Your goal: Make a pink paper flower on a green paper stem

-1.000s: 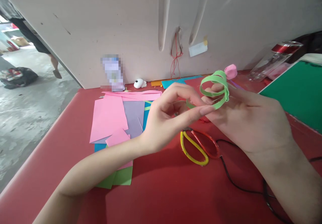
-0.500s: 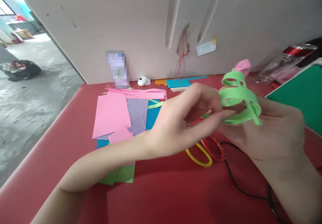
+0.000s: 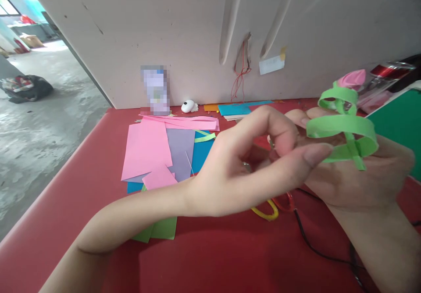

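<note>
Head view of green spiral (image 3: 342,125), long axis near upright. Apparently pinched at lower left by nearly closed left hand (image 3: 243,166); backed by nearer right hand (image 3: 371,179), grip indiscernible.

Soft daylight, brightest upper left over concrete floor (image 3: 59,126); wall (image 3: 148,25) dimmer toward right; red table (image 3: 85,187) paler at left, darker mid-foreground; blocky pixelation over phone-like object (image 3: 155,90); edges stretched, wide-angle

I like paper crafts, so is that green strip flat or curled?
Curled: the green strip makes rounded loops, a smaller one above a wider one, below the pink bud.
</note>
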### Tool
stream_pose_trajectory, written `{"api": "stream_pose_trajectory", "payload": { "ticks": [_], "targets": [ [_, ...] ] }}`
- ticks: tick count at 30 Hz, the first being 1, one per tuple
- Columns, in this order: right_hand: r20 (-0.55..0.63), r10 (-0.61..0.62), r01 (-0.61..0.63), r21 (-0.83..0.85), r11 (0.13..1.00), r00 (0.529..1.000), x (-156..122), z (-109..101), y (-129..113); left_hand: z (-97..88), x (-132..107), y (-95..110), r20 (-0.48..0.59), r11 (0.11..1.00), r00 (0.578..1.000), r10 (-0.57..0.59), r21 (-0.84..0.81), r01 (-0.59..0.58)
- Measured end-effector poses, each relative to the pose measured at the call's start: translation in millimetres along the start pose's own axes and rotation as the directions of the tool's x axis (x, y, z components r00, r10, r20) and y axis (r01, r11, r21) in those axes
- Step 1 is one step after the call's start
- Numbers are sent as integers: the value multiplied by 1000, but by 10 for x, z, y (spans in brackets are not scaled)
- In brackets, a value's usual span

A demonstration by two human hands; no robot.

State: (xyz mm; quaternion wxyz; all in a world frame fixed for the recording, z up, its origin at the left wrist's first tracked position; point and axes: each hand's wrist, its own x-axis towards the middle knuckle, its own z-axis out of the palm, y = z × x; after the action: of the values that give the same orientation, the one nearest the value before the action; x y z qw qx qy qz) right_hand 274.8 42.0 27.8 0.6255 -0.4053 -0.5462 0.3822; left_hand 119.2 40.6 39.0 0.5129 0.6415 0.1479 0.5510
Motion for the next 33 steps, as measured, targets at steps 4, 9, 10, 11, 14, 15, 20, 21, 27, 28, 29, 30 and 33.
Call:
{"api": "stream_pose_trajectory", "payload": {
  "ticks": [4,9,10,11,14,15,20,21,27,28,29,30,33],
  "targets": [
    [40,75,-82,235,969,996,25,-9,-7,-31,-8,-8,49,995,999,-1,-97,6],
    [17,0,-4,219,976,1000,20,-95,27,-62,4,16,3,985,1000,30,-172,-29],
    [18,-10,6,212,977,1000,25,-113,37,-71,22,5,-33,982,999,5,-188,-11],
    [17,-23,19,211,977,1000,33,-128,49,-84,45,-17,-65,979,998,-21,-202,8],
    [-8,-60,61,178,982,998,68,-147,89,-152,144,-155,-103,980,993,-58,-197,37],
    [-25,-64,67,150,986,998,80,-145,103,-185,181,-220,-121,981,990,-69,-189,46],
    [-86,-44,46,16,999,995,123,-130,166,-378,332,-583,-165,968,969,-185,-200,151],
    [-92,-29,28,-15,999,995,127,-134,180,-413,349,-646,-169,962,963,-210,-213,172],
    [-137,-20,-9,-209,978,990,137,-175,253,-514,388,-856,-168,942,937,-308,-195,274],
    [-137,-21,-10,-228,974,990,140,-177,262,-517,390,-865,-170,941,933,-317,-183,286],
    [-134,-23,-11,-244,970,991,144,-178,270,-519,392,-871,-175,940,930,-323,-170,294],
    [-132,-26,-10,-260,966,991,148,-177,279,-521,394,-876,-179,940,928,-327,-158,301],
    [-130,-45,3,-309,951,991,159,-174,308,-539,400,-906,-181,936,921,-345,-135,324]
  ]
}}
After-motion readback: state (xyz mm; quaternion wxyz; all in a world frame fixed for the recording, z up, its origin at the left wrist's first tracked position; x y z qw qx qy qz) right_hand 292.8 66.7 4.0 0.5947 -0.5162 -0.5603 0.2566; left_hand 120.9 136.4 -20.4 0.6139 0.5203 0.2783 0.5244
